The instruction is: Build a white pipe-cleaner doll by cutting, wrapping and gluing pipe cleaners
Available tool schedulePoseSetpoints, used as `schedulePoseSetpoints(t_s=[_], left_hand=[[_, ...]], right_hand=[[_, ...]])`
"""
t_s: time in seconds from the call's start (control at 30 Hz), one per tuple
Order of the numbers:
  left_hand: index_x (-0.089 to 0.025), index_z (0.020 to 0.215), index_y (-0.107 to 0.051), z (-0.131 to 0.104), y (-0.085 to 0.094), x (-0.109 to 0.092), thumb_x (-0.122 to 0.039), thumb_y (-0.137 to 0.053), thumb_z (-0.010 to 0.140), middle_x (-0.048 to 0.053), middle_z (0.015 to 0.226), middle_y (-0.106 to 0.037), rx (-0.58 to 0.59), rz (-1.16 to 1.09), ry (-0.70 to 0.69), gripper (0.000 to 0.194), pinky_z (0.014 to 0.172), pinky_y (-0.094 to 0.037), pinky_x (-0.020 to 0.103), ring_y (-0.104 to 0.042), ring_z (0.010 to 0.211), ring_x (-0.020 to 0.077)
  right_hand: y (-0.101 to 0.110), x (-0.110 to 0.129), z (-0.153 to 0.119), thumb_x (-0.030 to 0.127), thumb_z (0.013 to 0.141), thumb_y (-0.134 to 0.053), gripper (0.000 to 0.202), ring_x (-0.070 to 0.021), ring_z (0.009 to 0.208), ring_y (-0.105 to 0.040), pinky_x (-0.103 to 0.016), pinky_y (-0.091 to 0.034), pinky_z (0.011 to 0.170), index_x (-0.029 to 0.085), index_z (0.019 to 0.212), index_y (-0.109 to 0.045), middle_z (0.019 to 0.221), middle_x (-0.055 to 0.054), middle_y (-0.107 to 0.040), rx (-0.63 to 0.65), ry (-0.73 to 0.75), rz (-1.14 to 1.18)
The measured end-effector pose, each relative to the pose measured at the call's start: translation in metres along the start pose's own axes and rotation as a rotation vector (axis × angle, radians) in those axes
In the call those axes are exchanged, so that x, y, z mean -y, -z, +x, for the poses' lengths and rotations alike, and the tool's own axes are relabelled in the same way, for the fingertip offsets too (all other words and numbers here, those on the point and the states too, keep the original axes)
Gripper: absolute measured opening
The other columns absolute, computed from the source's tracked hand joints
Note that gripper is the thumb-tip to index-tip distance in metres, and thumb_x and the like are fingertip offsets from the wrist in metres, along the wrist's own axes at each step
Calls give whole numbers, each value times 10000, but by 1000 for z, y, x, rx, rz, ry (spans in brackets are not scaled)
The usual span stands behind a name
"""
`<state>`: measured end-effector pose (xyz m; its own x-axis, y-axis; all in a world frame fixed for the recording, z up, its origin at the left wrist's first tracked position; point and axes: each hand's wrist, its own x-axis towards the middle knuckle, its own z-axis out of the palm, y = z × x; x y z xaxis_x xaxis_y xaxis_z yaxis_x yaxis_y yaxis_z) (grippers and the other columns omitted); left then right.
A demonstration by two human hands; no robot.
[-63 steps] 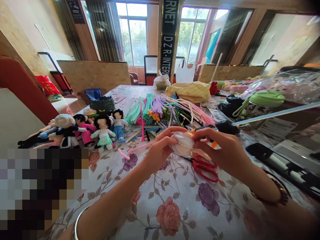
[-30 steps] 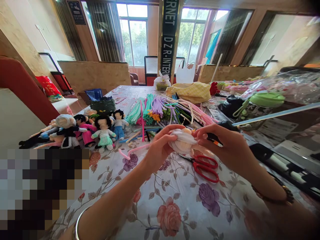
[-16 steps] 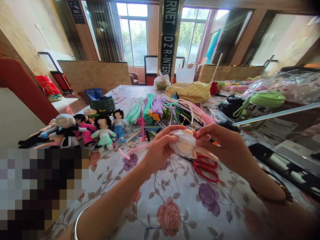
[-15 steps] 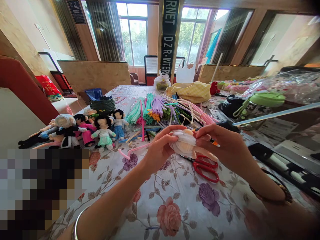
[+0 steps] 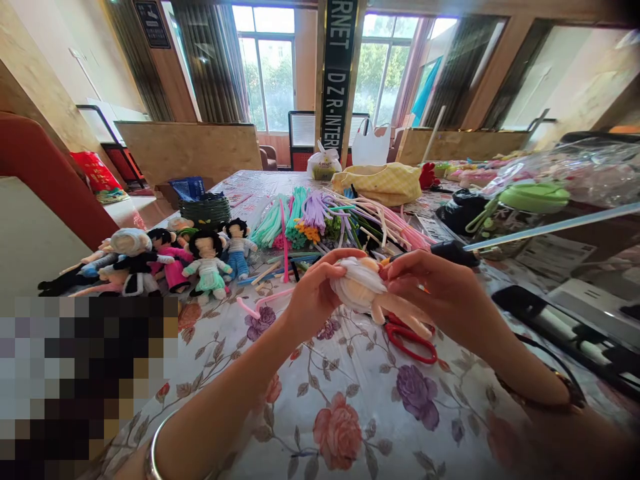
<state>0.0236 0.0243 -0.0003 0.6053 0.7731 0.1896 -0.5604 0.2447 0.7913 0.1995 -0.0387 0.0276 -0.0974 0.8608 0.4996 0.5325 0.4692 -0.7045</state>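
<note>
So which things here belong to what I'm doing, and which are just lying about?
Likely part of it:
- pale doll, in your left hand and right hand
- pipe cleaners
- scissors

Apparently just lying about:
- yellow bag
- white bag
- green lid

Two hands, the left hand (image 5: 316,288) and the right hand (image 5: 433,283), share one pale-haired doll (image 5: 356,290). By the left edge of the worktop (image 5: 295,427), four front dolls (image 5: 207,267) show plainly; those overlapped behind are too hidden to count. There is one pair of scissors (image 5: 413,345), one dark basket (image 5: 206,212), one blue packet (image 5: 187,189), one yellow checked bag (image 5: 377,185) and one green lid (image 5: 534,198). Two white plastic bags (image 5: 371,148) stand towards the far edge. The fuzzy stems (image 5: 314,210) are too many to count.
</note>
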Motion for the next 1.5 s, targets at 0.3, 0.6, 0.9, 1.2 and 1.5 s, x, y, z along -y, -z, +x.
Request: schedulePoseSetpoints(t_s=[0.3,0.6,0.9,1.2,1.5], left_hand=[[-178,907,-665,-1,-2,-2,-244,-587,654,41,871,-674,-7,10,17,273,610,-401,242,-569,709,143],[-180,906,-672,-1,-1,-2,-248,-603,651,37,882,-676,-6,19,17,272,606,-409,233,-567,710,136],[-183,894,-672,-3,-5,-2,-204,-589,648,36,869,-672,10,17,22,260,591,-411,223,-553,685,127],[-181,867,-656,-7,-10,-3,-163,-562,649,30,820,-658,6,15,-19,238,601,-401,229,-543,685,127],[-185,913,-663,-7,-11,-4,-196,-571,690,38,926,-670,29,64,-91,241,648,-428,224,-568,769,137]], right_hand=[[2,3,-1,379,811,-617,146,-152,758,-641,-268,-531,665,234,833,-613,839,-17,-677,16,35,-56],[4,9,-3,379,791,-638,146,-140,714,-651,-240,-533,628,237,819,-619,824,4,-690,12,47,-160],[1,8,-4,324,787,-653,116,-123,677,-631,-244,-537,657,227,806,-593,786,15,-658,-7,81,-127],[-2,11,-6,245,767,-644,50,-138,658,-656,-247,-525,629,246,778,-596,759,26,-684,-94,114,-265],[-2,10,-5,227,793,-616,37,-134,672,-658,-240,-516,622,243,806,-585,780,21,-693,-98,127,-293]])
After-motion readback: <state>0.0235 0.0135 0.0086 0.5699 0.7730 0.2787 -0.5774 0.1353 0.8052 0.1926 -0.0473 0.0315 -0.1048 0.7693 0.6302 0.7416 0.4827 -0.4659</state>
